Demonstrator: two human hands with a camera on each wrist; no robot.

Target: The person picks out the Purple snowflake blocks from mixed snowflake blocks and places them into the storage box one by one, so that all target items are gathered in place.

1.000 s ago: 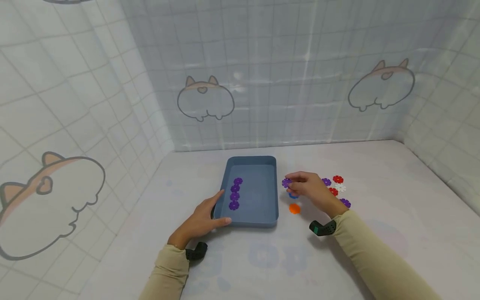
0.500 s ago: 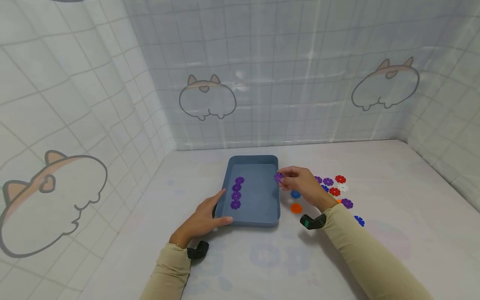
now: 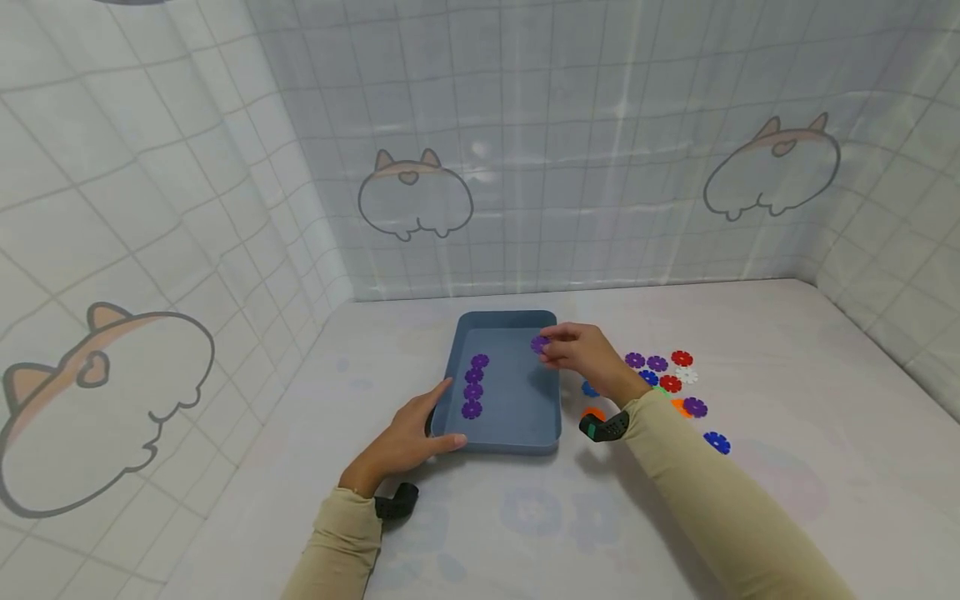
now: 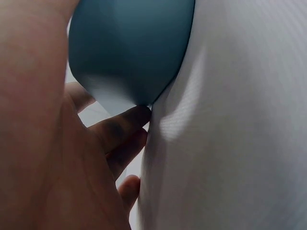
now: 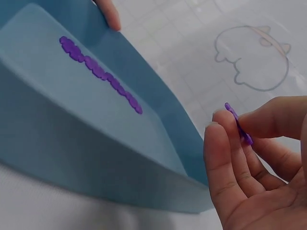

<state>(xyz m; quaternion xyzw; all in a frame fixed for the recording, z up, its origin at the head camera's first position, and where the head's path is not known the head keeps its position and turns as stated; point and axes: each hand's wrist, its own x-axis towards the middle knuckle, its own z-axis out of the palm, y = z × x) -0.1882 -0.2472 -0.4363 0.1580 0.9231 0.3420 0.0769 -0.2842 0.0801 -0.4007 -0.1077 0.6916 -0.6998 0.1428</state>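
A blue-grey rectangular tray [image 3: 517, 450] lies on the table, holding a column of several purple flower-shaped discs [image 3: 473, 390] along its left side. At the tray's near left corner, my left hand [image 3: 401, 437] grips it, thumb on the front wall and fingers along the left side. My right hand [image 3: 581, 354] is over the tray's far right part, pinching a purple flower-shaped disc [image 3: 539, 344] between thumb and fingers. In the right wrist view this pinched disc [image 5: 238, 123] appears edge-on, above the tray wall and clear of the column.
Right of the tray lie loose discs: purple [image 3: 657, 363], red [image 3: 682, 358], white [image 3: 686, 375], blue [image 3: 717, 442] and orange [image 3: 594, 413]. My right forearm passes over part of that area. A tiled-pattern curtain [image 3: 570, 183] rises behind the white table.
My right hand has carried the purple disc leftward and away from me, from beside the tray to above its far right part. The left hand stays on the tray corner.
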